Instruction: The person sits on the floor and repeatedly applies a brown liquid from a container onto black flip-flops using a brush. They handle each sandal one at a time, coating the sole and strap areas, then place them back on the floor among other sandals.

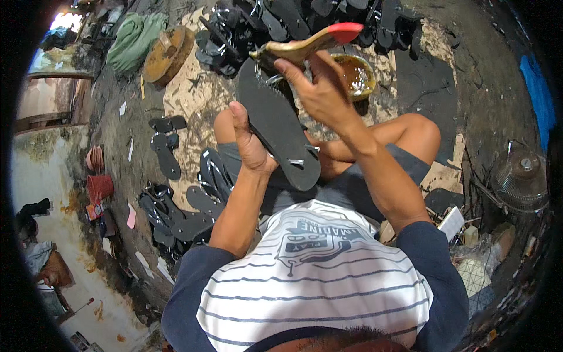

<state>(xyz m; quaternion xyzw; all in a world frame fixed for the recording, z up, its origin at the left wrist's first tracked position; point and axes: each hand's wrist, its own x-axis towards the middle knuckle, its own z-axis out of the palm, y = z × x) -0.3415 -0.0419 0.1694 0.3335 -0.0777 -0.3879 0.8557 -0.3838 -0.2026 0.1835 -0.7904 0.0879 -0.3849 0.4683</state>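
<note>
In my left hand (251,138) is a dark sandal (272,117), its flat face turned up and its toe pointing away from me. My thumb stands along the sandal's left edge; the other fingers are hidden beneath. Shiny strap ends show near the sandal's heel. My right hand (319,88) is closed around a brush (308,46) with a glue-stained, tan body and a red handle end. The brush's left end hangs over the sandal's toe; whether it touches cannot be seen. Just beyond my right hand stands a bowl (368,79) of amber liquid.
Many black sandals (281,17) are heaped at the far side, and more sandals (176,217) lie at my left. A round brown-stained block (167,56) stands far left near a green cloth (136,41). A fan (522,176) is at the right beside a dark sheet (428,100).
</note>
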